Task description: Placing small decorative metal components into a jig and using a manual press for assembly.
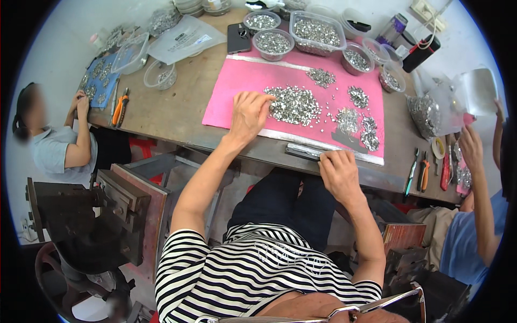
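My left hand (pixel 249 114) lies on the pink mat (pixel 237 91), fingers spread, its fingertips touching the edge of a large heap of small silver metal parts (pixel 295 105). My right hand (pixel 338 173) rests at the table's front edge, curled around the end of a flat dark metal bar (pixel 302 152) that lies along the mat's near edge. Smaller heaps of the same parts (pixel 356 119) are scattered over the right half of the mat.
Clear plastic tubs of metal parts (pixel 316 32) line the back of the wooden table (pixel 172 102). Pliers (pixel 120 107) lie at left, more hand tools (pixel 419 172) at right. One person sits at the left (pixel 56 145), another at the right (pixel 474 215). A metal press (pixel 81 215) stands lower left.
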The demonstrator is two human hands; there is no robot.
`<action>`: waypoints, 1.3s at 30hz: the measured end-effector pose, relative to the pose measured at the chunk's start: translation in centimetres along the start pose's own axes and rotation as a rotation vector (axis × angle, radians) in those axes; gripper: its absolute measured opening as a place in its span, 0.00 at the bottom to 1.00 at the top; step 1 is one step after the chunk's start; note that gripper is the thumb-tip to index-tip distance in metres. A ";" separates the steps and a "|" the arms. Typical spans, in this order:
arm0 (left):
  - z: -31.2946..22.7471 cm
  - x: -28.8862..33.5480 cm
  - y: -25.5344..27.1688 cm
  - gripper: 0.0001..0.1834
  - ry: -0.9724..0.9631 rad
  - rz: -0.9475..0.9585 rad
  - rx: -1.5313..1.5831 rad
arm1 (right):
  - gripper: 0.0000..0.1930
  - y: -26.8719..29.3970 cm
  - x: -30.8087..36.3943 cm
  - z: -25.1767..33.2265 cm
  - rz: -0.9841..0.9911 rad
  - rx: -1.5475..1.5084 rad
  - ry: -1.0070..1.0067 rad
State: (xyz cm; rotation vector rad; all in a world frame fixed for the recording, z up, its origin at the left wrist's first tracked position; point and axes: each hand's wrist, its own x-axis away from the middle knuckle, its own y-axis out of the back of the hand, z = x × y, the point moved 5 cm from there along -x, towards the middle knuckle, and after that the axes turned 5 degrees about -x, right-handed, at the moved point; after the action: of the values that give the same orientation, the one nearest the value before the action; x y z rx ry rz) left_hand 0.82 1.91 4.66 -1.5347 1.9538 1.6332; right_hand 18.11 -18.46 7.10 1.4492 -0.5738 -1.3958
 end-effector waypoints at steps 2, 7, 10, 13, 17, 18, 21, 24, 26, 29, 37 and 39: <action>1.1 -0.2 -0.3 0.10 -0.028 0.038 -0.042 | 0.06 0.4 -1.5 -1.3 0.019 -0.123 -0.057; 1.3 0.0 -1.8 0.17 -0.025 0.110 -0.064 | 0.05 -3.9 -9.2 -4.2 -0.105 -0.311 -0.109; 1.3 -0.2 -2.8 0.11 0.030 0.151 -0.021 | 0.07 -8.2 -12.9 -5.5 -0.128 -0.361 -0.182; 2.1 0.0 -3.1 0.08 0.117 0.138 0.061 | 0.06 -9.9 -14.7 -5.3 -0.069 -0.274 -0.179; 2.5 -0.2 -2.4 0.05 0.112 0.087 0.115 | 0.04 -10.4 -14.9 -5.6 -0.086 -0.322 -0.198; 3.3 -0.2 -2.4 0.05 0.194 0.093 0.211 | 0.03 -10.0 -15.0 -5.8 -0.122 -0.364 -0.196; 4.3 -0.5 -2.0 0.05 0.250 0.114 0.292 | 0.03 -9.0 -14.8 -6.1 -0.102 -0.535 -0.311; 3.7 -1.0 -1.6 0.05 0.220 0.152 0.309 | 0.03 -8.2 -14.8 -6.0 -0.110 -0.547 -0.277; 3.6 -1.2 -1.6 0.05 0.220 0.174 0.338 | 0.03 -7.6 -14.4 -5.9 -0.092 -0.551 -0.274; 4.5 -1.8 -1.6 0.07 0.260 0.158 0.421 | 0.03 -6.0 -13.0 -6.0 -0.086 -0.462 -0.225; 6.8 -3.6 -1.4 0.07 0.102 0.200 0.001 | 0.05 -2.2 -7.0 -6.4 0.049 -0.437 -0.340; 7.3 -3.7 -2.2 0.06 0.139 0.230 0.031 | 0.05 -2.5 -5.1 -6.9 0.049 -0.375 -0.374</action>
State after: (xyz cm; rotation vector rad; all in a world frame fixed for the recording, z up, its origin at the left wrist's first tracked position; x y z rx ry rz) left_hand 0.88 10.20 2.93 -1.4966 2.2935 1.6073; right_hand 22.66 -10.81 6.09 0.8782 -0.5384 -1.6462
